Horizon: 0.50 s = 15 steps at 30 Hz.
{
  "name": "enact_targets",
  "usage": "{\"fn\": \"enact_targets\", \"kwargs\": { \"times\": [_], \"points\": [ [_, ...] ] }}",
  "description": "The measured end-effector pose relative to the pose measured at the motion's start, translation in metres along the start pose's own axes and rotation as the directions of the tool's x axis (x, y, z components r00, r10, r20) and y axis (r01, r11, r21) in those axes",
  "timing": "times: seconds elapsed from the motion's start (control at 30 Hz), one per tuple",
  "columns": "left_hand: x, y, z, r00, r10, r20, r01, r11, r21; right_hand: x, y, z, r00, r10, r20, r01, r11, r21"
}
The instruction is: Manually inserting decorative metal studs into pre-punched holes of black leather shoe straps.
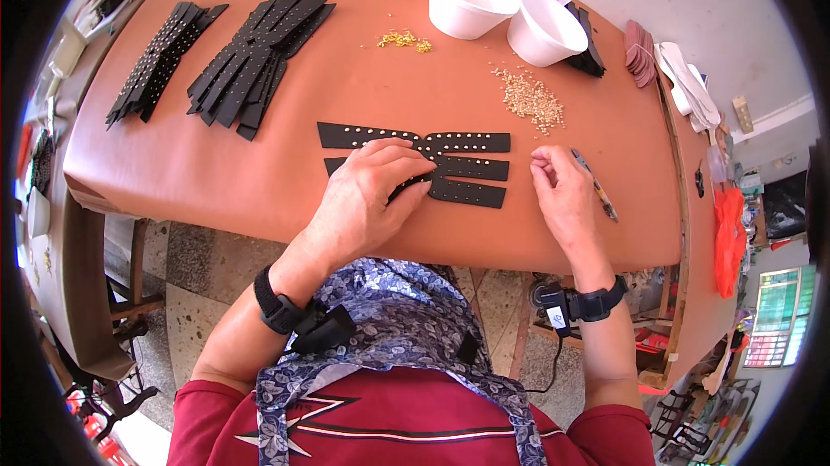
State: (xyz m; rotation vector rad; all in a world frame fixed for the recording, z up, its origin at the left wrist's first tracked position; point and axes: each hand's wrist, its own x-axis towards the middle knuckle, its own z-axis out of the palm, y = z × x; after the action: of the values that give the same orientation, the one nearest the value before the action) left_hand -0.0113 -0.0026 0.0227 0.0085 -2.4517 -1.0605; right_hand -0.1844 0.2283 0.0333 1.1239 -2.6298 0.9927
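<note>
Black slitted piece, just one, lies flat on the smooth brown tabletop, near the edge by the person. Closest to us is a red shirt, then a blue apron with a leaf print. There are two black wrist straps, one on each arm.

There are two hands. The left hand lies on the black piece with its fingers bent; I cannot tell if it grips or only presses. The right hand is just beside the piece, with thumb and first finger bent close together. I cannot tell if they hold something tiny. One thin pen lies next to it.

The piece has three long strips on its right side. Two show on its left; the hand hides the rest. Shiny round studs sit in rows on it.

Farther back is one loose heap of tiny pale gold studs, too many to count. Two stacks of black dotted strips, a wide stack and a narrow stack, lie on the left. One small yellow-gold pile is past the middle. Two smooth, round white tubs stand at the back, a big tub and a small tub. I cannot see their bottoms.
</note>
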Motion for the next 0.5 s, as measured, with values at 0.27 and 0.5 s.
{"fn": "enact_targets", "kwargs": {
  "times": [0.27, 0.5],
  "points": [
    [-0.001, 0.001, -0.002, 1.0, -0.021, 0.001, 0.021, 1.0, 0.023, -0.013, -0.004, -0.003, 0.988, -0.15, -0.048, 0.144, 0.984, -0.102],
    [-0.001, 0.0, 0.0, 1.0, 0.009, 0.003, -0.009, 1.0, 0.02, -0.013, -0.002, -0.009, 0.998, -0.028, -0.057, 0.029, 0.999, 0.022]
  ]
}}
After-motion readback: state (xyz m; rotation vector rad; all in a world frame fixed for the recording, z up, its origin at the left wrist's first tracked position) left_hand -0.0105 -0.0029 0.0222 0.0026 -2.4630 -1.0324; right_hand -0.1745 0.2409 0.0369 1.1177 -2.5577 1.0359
